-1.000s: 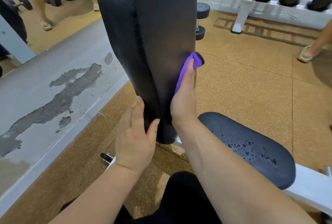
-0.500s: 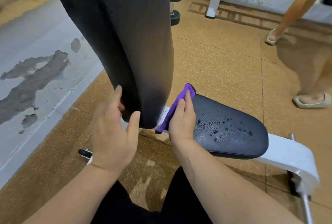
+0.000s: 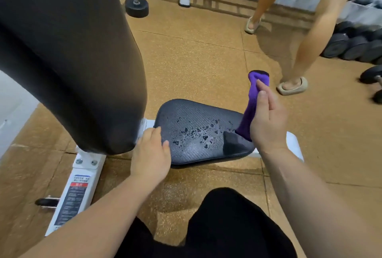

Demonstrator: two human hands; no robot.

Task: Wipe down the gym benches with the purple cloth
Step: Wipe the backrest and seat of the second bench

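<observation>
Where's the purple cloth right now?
Head view, right of centre: the right hand holds the purple cloth, its lower end touching the right end of the seat pad.

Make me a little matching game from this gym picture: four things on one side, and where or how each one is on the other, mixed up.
Things:
1 purple cloth
2 seat pad
3 left hand
4 dumbbell

States:
a dotted with water drops
b standing on end on the floor
c held in the right hand
d touching the seat pad's edge

Pairs: 1-c, 2-a, 3-d, 4-b
</observation>
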